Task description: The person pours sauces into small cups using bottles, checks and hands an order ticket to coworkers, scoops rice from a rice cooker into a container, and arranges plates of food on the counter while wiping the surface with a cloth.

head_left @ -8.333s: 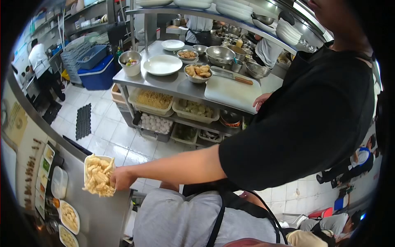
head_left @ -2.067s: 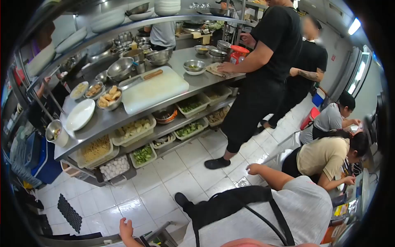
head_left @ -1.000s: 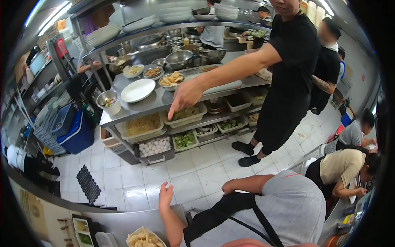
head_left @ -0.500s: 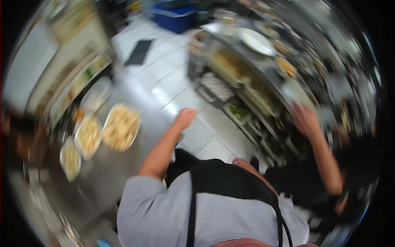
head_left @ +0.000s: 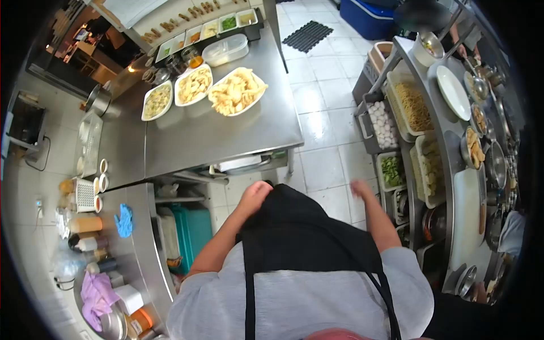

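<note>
My left hand [head_left: 256, 195] is loosely closed with nothing in it, close to the black apron [head_left: 300, 238] at my waist. My right hand [head_left: 360, 190] hangs over the tiled floor, smeared by motion, so its fingers cannot be made out. Ahead of my left hand is a steel table [head_left: 226, 136]. Three white dishes stand on it: one piled with pale yellow fried pieces [head_left: 238, 92], one with light sliced pieces [head_left: 194, 84], and one with pale chopped food [head_left: 157, 102]. Behind them lies a clear lidded container [head_left: 225, 50].
To the right runs a steel counter [head_left: 439, 136] with a white oval plate [head_left: 453, 92] and bowls. Below are tubs of noodles [head_left: 412, 105] and a crate of eggs [head_left: 381, 124]. A blue glove [head_left: 124, 220] lies on the left counter. A black mat [head_left: 307, 36] is on the floor.
My body has turned left, bringing the steel table in front. My right hand has left the right counter's edge and dropped to my side. My left hand is now near the apron.
</note>
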Demonstrator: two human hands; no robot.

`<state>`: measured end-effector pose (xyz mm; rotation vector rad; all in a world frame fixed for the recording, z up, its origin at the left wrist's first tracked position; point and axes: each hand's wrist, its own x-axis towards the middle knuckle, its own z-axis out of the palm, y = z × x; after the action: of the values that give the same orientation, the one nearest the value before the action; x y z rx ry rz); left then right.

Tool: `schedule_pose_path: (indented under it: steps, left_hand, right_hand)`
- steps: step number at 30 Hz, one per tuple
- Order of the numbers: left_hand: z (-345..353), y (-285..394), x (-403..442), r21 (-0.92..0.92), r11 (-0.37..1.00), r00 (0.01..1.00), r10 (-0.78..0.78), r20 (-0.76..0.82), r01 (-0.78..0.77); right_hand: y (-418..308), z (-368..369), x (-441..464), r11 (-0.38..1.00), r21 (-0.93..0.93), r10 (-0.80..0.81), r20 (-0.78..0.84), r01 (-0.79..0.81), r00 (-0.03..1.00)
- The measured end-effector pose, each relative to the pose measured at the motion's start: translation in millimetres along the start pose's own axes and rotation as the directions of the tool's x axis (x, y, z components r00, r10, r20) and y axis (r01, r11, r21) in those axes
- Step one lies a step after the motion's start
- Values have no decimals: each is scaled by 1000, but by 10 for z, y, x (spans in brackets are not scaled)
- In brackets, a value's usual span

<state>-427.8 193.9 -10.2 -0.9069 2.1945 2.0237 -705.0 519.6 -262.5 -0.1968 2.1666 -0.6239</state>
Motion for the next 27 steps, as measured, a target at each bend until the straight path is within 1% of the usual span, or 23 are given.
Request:
schedule_pose_path:
  steps: [1,2,3,4,5,6,7,9,10,12,14,15,16,17,18,19,20,21,22,23,24,26,27]
  left_hand:
    - [-83,-125,-95,-89,993,994,-80,-80,73]
    - [-135,-232,-170,-188,973,975,-164,-150,135]
    - [-154,-321,-216,-149,982,978,-140,-156,117]
    - [-165,-403,-240,-116,988,980,-115,-160,97]
    - [-169,-456,-264,-83,993,983,-91,-162,78]
    - [-173,-465,-251,-83,994,991,-76,-114,66]
    - [-162,-421,-238,-77,994,993,-87,-81,81]
    - [-198,-201,-142,-53,995,997,-80,-16,79]
    - [-265,-140,-95,-67,994,995,-83,60,87]
    - [-534,31,6,-83,992,976,-72,204,90]
    - [-948,354,12,-334,939,939,42,341,79]
    - [-1171,568,-40,-444,891,908,106,404,94]
    - [-1397,794,-167,-475,877,871,290,396,-76]
    - [-1624,1030,-356,-507,830,796,463,391,-233]
    - [-1866,1283,-578,-548,748,646,634,425,-375]
    - [-2052,1518,-707,-512,722,395,687,610,-465]
    - [-2237,1754,-847,-529,647,67,664,744,-549]
    - [-2418,1987,-1002,-587,570,-233,573,785,-575]
    - [-2524,2254,-1255,-472,579,-161,507,847,-665]
    - [-2645,2406,-1423,-404,533,-147,459,876,-744]
    - [-2759,2511,-1593,-327,484,-114,417,902,-812]
    - [-2931,2603,-1856,-200,401,-29,392,920,-894]
    - [-2990,2630,-1952,-158,376,9,405,914,-913]
  right_hand:
    - [-604,-146,-103,985,-26,-174,-89,172,981]
    - [-865,-35,113,903,202,-324,-256,378,911]
    - [-1488,-78,-201,824,398,-314,-272,404,909]
    - [-2019,-130,-527,787,368,-395,-316,495,863]
    - [-2302,-51,-549,736,233,-515,-416,636,749]
    - [-2665,-31,-858,672,112,-599,-499,732,626]
    - [-2855,15,-1055,615,24,-653,-544,788,527]
    - [-3240,68,-1281,470,-172,-739,-614,866,279]
    - [-3381,99,-1377,477,-158,-714,-643,865,276]
    - [-3550,176,-1378,488,-54,-712,-603,871,361]
    - [-3774,282,-1360,529,42,-671,-590,847,449]
    - [-3851,382,-1292,568,-38,-682,-580,822,445]
    - [-3892,487,-1183,607,-116,-686,-577,786,444]
    - [-3925,556,-1133,647,-193,-682,-579,738,447]
    - [-3951,605,-1143,606,-397,-740,-599,689,306]
    - [-3996,638,-1190,593,-452,-746,-619,667,244]
    - [-3973,678,-1128,633,-468,-722,-644,617,253]
    - [-3937,698,-1026,603,-479,-717,-676,638,170]
    - [-3975,716,-1063,607,-489,-702,-700,627,133]
    - [-3975,699,-1061,612,-489,-730,-651,621,207]
    - [-4029,713,-1169,660,-474,-707,-654,583,269]
    - [-4074,723,-1213,622,-448,-719,-651,642,243]
    - [-4086,722,-1184,613,-499,-734,-646,612,209]
